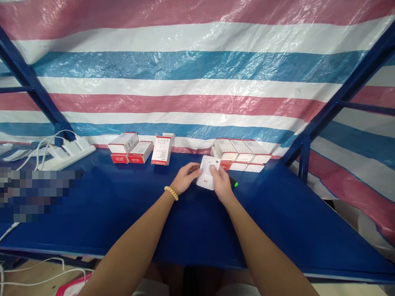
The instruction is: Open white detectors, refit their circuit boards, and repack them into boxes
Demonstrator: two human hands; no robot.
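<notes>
Behind everything I see a large woven plastic sheet with red, white and blue stripes (pixel 197 65), and before it stands a wide dark blue table with a smooth top (pixel 197 234). At the back right there is a stack of white and red cardboard cartons (pixel 241 149); at the back left is a smaller group of similar cartons (pixel 140 152), and farther left lies a long white plastic power strip (pixel 68 155). Between the groups one carton stands apart (pixel 161 151), with a white flap seeming raised at its top. The left hand (pixel 184 178) and the right hand (pixel 222 185) both grip one white plastic device (pixel 206 176), the thumbs on its front. I judge the work is somewhere in its middle: this device is out and being handled, and it is not laid down; whether the cartons are filled, I cannot tell. The device is above the table, just before the right stack, tilted toward the person. It looks flat, rounded at corners, with a small red mark low on its face.
</notes>
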